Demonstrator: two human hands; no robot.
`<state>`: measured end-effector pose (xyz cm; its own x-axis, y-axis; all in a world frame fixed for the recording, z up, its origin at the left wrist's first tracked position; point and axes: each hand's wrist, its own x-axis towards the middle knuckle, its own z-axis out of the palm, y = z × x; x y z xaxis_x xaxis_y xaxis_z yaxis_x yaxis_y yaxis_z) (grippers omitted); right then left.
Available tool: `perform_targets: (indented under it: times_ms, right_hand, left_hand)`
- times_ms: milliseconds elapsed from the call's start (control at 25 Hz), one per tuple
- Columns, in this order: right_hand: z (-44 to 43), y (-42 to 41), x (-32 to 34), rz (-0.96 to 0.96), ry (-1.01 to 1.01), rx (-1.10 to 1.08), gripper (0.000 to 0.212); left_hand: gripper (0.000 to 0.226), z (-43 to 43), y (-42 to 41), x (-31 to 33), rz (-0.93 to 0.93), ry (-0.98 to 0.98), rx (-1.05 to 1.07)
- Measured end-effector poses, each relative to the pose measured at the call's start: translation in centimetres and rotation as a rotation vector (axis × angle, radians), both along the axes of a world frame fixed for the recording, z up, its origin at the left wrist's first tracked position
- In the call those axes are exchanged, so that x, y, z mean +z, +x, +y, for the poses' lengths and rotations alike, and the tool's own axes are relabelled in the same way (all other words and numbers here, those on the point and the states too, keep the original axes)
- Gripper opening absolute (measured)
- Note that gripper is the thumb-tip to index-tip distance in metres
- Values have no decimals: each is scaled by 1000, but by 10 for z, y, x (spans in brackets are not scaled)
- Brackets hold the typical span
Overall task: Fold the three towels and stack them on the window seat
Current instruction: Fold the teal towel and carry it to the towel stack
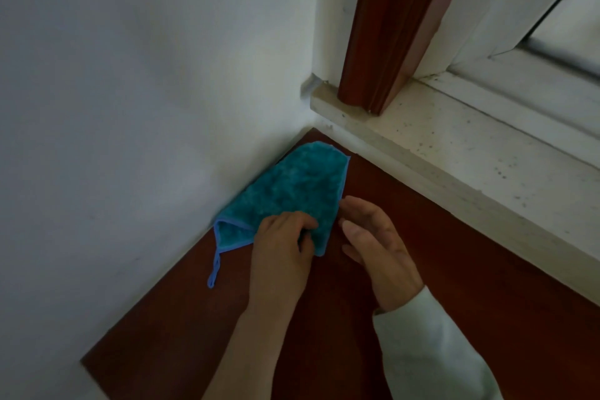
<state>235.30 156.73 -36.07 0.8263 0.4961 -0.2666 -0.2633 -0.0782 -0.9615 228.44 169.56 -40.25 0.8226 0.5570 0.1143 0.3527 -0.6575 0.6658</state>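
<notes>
Pinching a folded teal towel on the window seat, left fingers curl; right fingers hover spread just beside. Only this towel shows; two seem left.

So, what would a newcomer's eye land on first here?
The teal towel, folded and tucked into the corner where the white wall meets the dark red-brown window seat, with its blue loop trailing toward the camera. Next come the left hand, fingers curled at the towel's near edge, and the right hand, held open just beside it.
</notes>
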Motion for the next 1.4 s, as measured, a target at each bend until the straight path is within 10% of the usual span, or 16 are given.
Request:
perform_targets:
  times_ms: [520, 960, 1400]
  right_hand:
    - [-29, -22, 34, -22, 63, -12, 32]
    - [-80, -63, 167, -408, 183, 213, 47]
    - [-156, -115, 308, -725, 81, 146, 13]
  left_hand:
    - [29, -23, -36, 36, 4, -51, -19]
    - [30, -73, -84, 240, -402, 6, -180]
    - [21, -140, -172, 404, -722, -119, -81]
